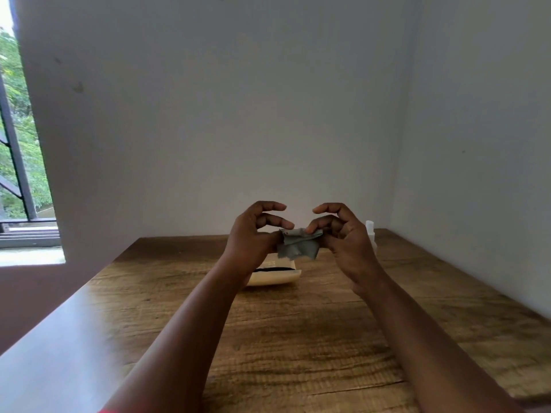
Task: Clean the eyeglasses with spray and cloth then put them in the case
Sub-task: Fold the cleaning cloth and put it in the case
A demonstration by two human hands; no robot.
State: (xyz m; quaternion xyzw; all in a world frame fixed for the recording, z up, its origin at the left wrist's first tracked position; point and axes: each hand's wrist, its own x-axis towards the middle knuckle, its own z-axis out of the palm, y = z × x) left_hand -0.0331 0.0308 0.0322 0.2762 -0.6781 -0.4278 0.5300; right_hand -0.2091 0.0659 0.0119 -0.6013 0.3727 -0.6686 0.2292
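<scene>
Both my hands are raised above the wooden table (298,338) and hold a small grey cloth (299,245) between them. My left hand (253,234) pinches the cloth's left edge; my right hand (343,234) pinches its right edge. Below the cloth a cream glasses case (274,277) lies open on the table, with a dark strip showing inside it; I cannot tell whether that strip is the eyeglasses. A white spray bottle (370,234) stands upright behind my right hand, mostly hidden by it.
The table sits in a corner, with white walls close behind and on the right. A window (18,174) opens at far left. The table's left edge runs diagonally toward me.
</scene>
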